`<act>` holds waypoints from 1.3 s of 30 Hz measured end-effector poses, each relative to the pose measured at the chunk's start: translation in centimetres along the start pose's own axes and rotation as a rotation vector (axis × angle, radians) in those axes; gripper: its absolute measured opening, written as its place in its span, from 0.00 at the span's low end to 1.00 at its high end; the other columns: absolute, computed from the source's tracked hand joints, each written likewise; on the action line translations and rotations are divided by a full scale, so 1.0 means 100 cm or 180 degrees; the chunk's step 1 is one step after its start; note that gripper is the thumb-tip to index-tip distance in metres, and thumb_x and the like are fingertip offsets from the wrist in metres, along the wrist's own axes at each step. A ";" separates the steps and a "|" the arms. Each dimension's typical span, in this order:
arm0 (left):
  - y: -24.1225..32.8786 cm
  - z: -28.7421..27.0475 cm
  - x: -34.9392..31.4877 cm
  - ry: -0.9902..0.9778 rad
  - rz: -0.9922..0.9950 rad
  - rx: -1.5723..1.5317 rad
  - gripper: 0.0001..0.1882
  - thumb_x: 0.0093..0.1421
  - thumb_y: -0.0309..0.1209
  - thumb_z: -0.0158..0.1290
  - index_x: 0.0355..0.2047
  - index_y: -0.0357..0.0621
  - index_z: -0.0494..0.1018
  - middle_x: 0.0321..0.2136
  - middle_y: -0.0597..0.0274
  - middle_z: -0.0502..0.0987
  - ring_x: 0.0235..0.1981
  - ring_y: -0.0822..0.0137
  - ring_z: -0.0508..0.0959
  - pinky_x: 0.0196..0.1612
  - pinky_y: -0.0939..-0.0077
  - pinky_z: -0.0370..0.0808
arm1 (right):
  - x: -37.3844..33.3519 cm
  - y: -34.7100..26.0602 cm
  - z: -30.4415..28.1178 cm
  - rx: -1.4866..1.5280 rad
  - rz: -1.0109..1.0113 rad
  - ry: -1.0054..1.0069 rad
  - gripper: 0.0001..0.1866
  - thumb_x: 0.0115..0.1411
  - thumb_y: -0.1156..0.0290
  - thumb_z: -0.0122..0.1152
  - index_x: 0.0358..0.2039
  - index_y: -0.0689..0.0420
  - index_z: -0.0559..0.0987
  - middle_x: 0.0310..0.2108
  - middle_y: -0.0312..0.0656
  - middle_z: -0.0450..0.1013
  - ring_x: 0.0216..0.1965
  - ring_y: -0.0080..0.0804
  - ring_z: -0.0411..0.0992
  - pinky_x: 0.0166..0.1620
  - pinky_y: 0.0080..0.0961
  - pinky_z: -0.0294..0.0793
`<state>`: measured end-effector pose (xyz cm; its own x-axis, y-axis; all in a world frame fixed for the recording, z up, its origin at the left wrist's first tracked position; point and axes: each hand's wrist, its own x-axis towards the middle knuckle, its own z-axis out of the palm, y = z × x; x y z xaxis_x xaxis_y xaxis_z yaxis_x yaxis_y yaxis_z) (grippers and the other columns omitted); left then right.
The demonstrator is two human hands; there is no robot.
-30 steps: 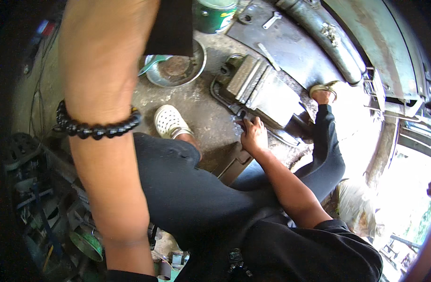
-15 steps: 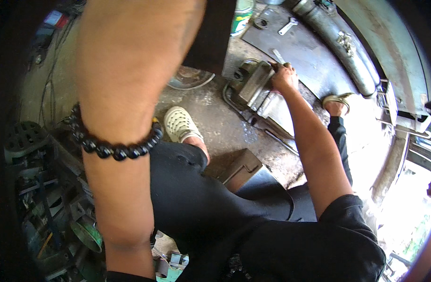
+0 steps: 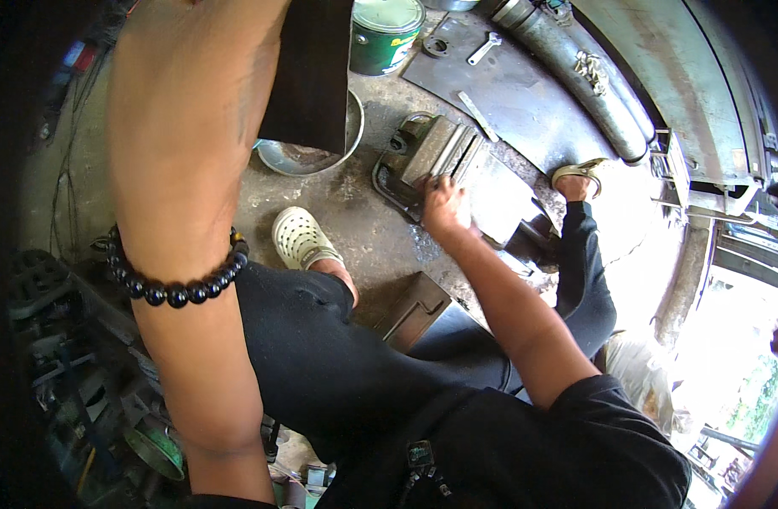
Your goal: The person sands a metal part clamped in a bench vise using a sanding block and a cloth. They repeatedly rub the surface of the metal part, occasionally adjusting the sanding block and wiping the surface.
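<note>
- The right hand point(image 3: 444, 208) lies on top of the grey metal block point(image 3: 457, 170), fingers spread over its ridged edge, pressing rather than gripping.
- The left hand rises out of the frame's top; its forearm point(image 3: 181, 212), wearing a black bead bracelet point(image 3: 173, 284), fills the left side. Whether that hand is closed or loose, I cannot tell.
- The block sits on the stained concrete floor point(image 3: 355, 212), boxy and flat-faced, with a dark curved bracket at its near-left corner.
- Beside it lies a dull steel sheet point(image 3: 525, 93) carrying a wrench point(image 3: 482, 48).
- A green paint tin point(image 3: 386, 34) stands behind a shallow, rusty metal bowl point(image 3: 300, 157).
- A thick grey pipe point(image 3: 576, 76) curves along the right.
- A cream perforated clog point(image 3: 300, 237) rests on the floor.
</note>
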<state>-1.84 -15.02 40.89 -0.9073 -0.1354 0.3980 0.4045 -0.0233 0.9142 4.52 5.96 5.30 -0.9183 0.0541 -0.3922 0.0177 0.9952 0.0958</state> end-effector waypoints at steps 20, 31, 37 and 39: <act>-0.002 0.022 -0.002 0.0490 -0.0118 0.0856 0.21 0.68 0.32 0.54 0.55 0.29 0.73 0.50 0.54 0.77 0.53 0.68 0.75 0.59 0.74 0.68 | 0.020 0.036 -0.031 0.2019 0.0273 0.1828 0.27 0.57 0.75 0.59 0.59 0.55 0.74 0.53 0.60 0.68 0.55 0.57 0.70 0.58 0.47 0.72; -0.026 -0.007 0.002 0.0085 -0.0003 0.0923 0.20 0.69 0.32 0.53 0.57 0.34 0.73 0.54 0.53 0.75 0.57 0.65 0.73 0.62 0.71 0.66 | 0.137 0.073 -0.024 0.1186 0.1361 0.1030 0.25 0.60 0.49 0.59 0.50 0.52 0.82 0.52 0.60 0.69 0.54 0.56 0.71 0.56 0.46 0.73; -0.030 -0.023 0.007 0.0000 0.0019 0.0957 0.20 0.70 0.32 0.52 0.58 0.36 0.73 0.56 0.52 0.74 0.59 0.64 0.72 0.64 0.69 0.65 | 0.113 0.046 -0.007 0.0635 0.1159 0.0910 0.30 0.61 0.54 0.57 0.62 0.52 0.72 0.51 0.57 0.67 0.56 0.56 0.67 0.57 0.53 0.68; -0.030 -0.026 0.008 -0.0072 0.0015 0.0938 0.20 0.70 0.32 0.51 0.58 0.37 0.73 0.56 0.52 0.74 0.59 0.64 0.72 0.65 0.69 0.64 | 0.084 0.024 0.005 0.0813 0.1053 0.0739 0.32 0.60 0.58 0.57 0.63 0.60 0.70 0.55 0.61 0.66 0.56 0.57 0.66 0.57 0.53 0.67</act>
<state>-3.50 -17.68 38.29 -0.9092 -0.1124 0.4009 0.3611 0.2664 0.8937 -2.97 8.82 1.77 -0.9106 0.3808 -0.1609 0.3939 0.9173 -0.0583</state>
